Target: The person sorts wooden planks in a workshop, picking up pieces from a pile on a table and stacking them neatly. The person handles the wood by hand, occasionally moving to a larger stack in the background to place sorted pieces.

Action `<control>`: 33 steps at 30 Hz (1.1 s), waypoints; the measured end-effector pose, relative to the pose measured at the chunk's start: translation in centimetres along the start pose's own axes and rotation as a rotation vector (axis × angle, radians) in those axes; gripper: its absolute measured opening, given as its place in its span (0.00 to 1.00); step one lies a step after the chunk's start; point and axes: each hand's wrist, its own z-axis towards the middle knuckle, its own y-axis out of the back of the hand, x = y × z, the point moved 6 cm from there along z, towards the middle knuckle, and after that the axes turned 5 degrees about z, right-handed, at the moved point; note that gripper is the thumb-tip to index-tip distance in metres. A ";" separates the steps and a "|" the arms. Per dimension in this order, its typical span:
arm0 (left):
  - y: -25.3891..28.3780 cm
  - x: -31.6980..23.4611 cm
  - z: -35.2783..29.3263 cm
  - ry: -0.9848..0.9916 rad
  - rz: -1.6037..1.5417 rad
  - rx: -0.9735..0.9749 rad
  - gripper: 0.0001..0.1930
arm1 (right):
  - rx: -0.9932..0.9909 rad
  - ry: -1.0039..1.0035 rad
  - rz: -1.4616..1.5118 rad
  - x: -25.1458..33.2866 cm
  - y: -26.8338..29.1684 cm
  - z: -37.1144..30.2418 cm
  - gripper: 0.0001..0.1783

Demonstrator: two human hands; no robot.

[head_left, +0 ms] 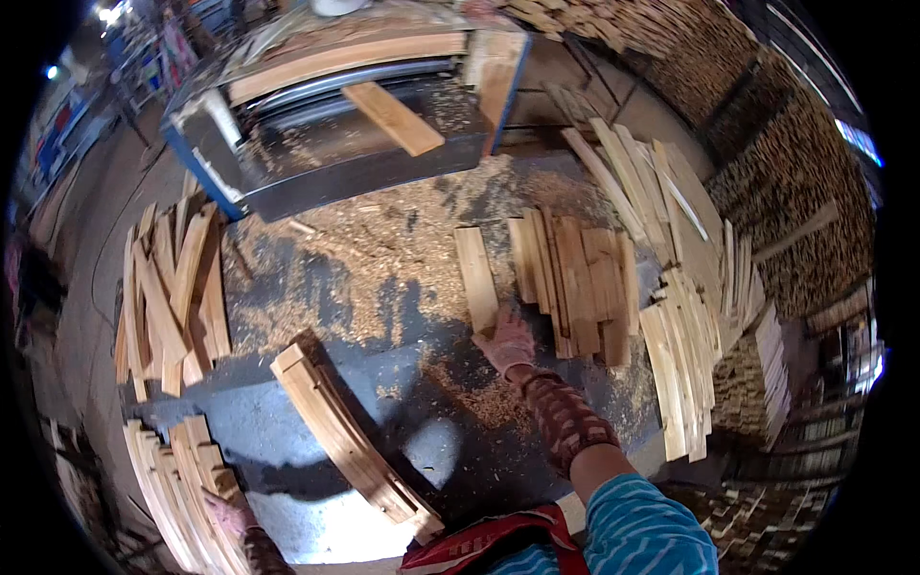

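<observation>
My right hand (505,345) reaches out over the middle of the dark tabletop, its fingers closed on the near end of a short, flat wooden board (475,273). Just right of it stands a bunch of upright-lying boards (575,283), packed side by side. At the lower left, my left hand (230,515) rests on a stack of pale boards (168,489), fingers stretched along the wood. Between my arms lies a stack of long boards (350,436). Another board (395,117) slants out of a blue-framed roller machine (364,177) at the far side.
Wood shavings (355,259) cover much of the dark table (316,470). Loosely piled boards (172,297) lie at the left edge. More boards (676,355) and long slats (637,182) line the right side. Behind them rise tall wood stacks (786,182).
</observation>
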 end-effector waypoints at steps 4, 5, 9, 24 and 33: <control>6.0 -22.2 -4.8 -0.399 -0.634 0.013 0.46 | -0.342 0.123 0.053 -0.6 -0.8 -0.3 0.45; 7.4 -26.9 -6.9 -0.407 -0.755 0.119 0.44 | -0.194 0.028 0.134 -0.5 -0.7 0.3 0.44; 6.3 -41.6 -16.9 -0.500 -1.447 0.655 0.34 | 0.282 -0.034 0.841 3.4 5.6 -3.0 0.34; 8.9 -41.3 -34.7 0.036 -1.440 1.769 0.28 | -0.156 0.072 0.096 -17.9 9.4 -3.8 0.42; 11.1 -41.8 -37.6 -0.033 -1.391 1.774 0.26 | 0.258 -0.328 2.661 -14.5 6.8 -11.2 0.30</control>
